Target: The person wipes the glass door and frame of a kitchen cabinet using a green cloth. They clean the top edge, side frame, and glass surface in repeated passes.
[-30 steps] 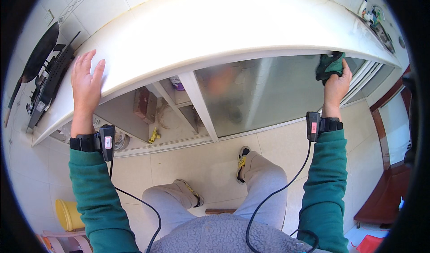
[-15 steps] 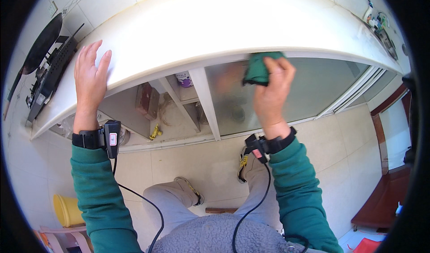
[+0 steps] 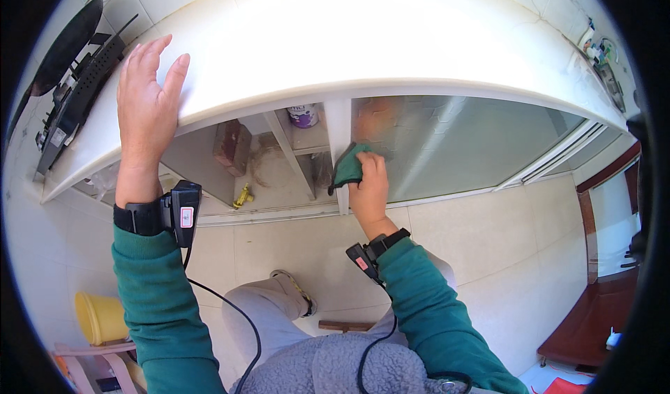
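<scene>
My right hand is closed on a green cloth with a dark edge. It presses the cloth to the lower left part of a glass sliding door, beside the white upright frame. My left hand, fingers stretched and slightly spread, rests at the front edge of the white countertop on the left. Nothing is in it. Left of the white frame the cabinet stands open on its shelves.
Inside the cabinet are a reddish-brown box, a purple and white can and a small yellow object. A black gas stove and pan occupy the counter's left end. A yellow bucket stands lower left, a dark red bench lower right.
My right hand has moved the cloth left and down, from the top of the glass to beside the white frame. My left hand stays on the counter, slightly shifted in view.
</scene>
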Motion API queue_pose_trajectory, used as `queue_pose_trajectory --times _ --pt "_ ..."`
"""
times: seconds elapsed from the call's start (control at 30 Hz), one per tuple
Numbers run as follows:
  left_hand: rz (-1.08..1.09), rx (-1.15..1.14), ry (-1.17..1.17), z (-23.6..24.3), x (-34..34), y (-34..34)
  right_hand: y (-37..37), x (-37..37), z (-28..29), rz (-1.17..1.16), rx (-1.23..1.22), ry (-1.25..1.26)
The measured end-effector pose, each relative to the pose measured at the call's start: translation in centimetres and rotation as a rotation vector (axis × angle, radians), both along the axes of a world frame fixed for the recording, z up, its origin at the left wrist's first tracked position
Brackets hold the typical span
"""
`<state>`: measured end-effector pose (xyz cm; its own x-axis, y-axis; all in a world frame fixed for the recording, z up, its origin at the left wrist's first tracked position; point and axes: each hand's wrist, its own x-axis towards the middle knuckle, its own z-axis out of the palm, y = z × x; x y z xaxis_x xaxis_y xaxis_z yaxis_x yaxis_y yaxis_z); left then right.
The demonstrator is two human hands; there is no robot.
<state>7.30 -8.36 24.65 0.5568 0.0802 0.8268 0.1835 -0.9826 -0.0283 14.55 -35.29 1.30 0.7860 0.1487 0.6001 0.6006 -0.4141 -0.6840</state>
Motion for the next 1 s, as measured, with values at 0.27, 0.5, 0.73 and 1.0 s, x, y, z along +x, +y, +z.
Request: queue_pose_trajectory --times 0.27,0.5,0.73,1.0 --pt "-0.004 0.005 -0.029 0.1 -0.2 -0.2 0.9 0.9 6.2 0.034 0.151 -0.182" --pt "0.003 -0.003 -0.048 -0.1 -0.2 0.1 1.1 0.1 -3.9 0.01 0.108 0.131" --pt "-0.004 -0.059 -0.054 -0.1 -0.3 0.3 -3.1 1.1 -10.9 -0.069 -0.002 0.476" --pt "0.017 -0.06 -0.011 0.1 -0.4 0.5 -6.7 1.8 -7.7 -0.12 0.076 0.476"
